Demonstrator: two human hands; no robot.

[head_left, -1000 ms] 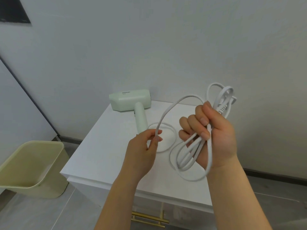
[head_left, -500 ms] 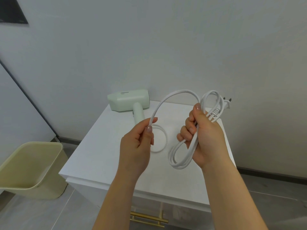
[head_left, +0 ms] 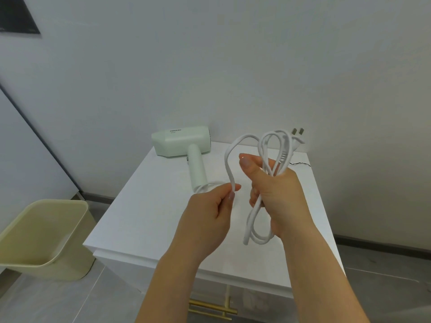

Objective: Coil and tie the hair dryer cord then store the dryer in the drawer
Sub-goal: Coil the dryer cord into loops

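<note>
While the right hand [head_left: 276,194] clasps the coiled cord [head_left: 250,220] and the left hand [head_left: 210,213] pinches its free run, feed even loops without dragging the hair dryer [head_left: 179,142] lying far on the cabinet [head_left: 144,220].

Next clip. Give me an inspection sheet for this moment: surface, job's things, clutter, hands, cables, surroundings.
Surface: white cabinet top, the dryer lying on it near the wall.
Job's things: pale green hair dryer on its side; white cord partly coiled, not tied; gold handle on the front below.
Clutter: nothing seen.
Hands: left hand pinches a loose strand of cord; right hand grips the coiled loops, plug sticking out above.
Cables: thin black wire at the top's back right.
Surroundings: pale bin on the floor at left.
</note>
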